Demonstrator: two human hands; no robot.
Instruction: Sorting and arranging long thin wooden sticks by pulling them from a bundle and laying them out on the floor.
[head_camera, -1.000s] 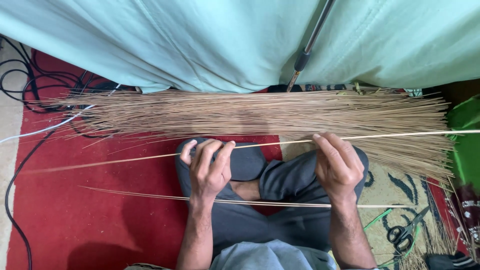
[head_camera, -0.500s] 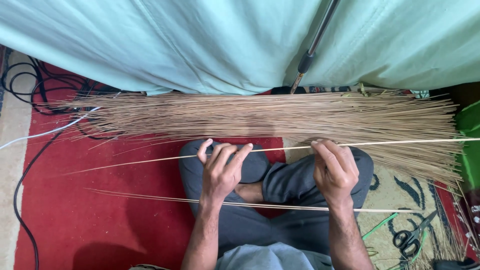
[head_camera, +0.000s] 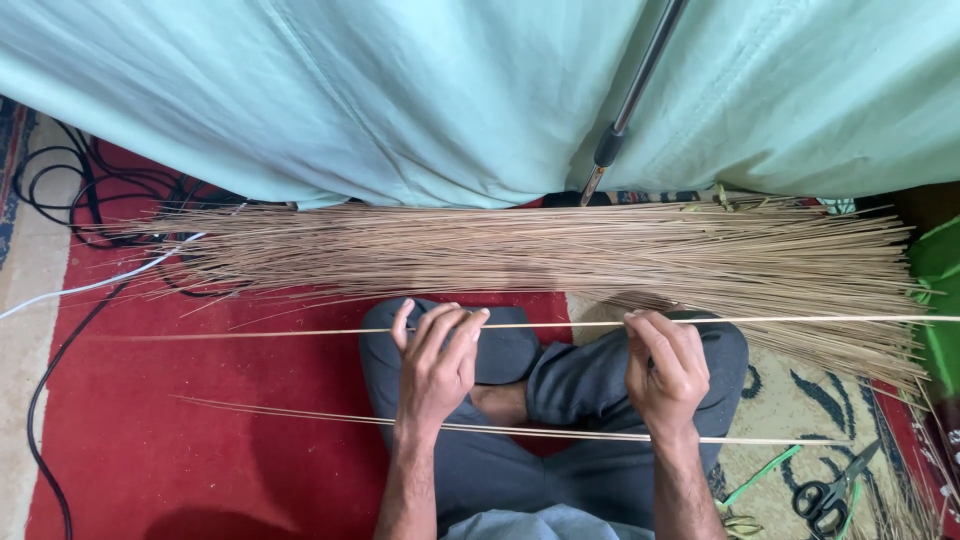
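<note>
Thin stick (head_camera: 550, 324) pinched w/ both hands' fingers (head_camera: 455, 325), lying crosswise.

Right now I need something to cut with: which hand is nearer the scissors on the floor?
Right. The right hand grips the thin stick just up-left of the scissors; the left hand holds it farther left, beyond both knees.

left hand (head_camera: 437, 362) reaching forward, fingers curling closed, palm down | right hand (head_camera: 668, 366) closing in a loose fist, knuckles up | forearms extending side by side, apart | legs lying crossed beneath
</note>
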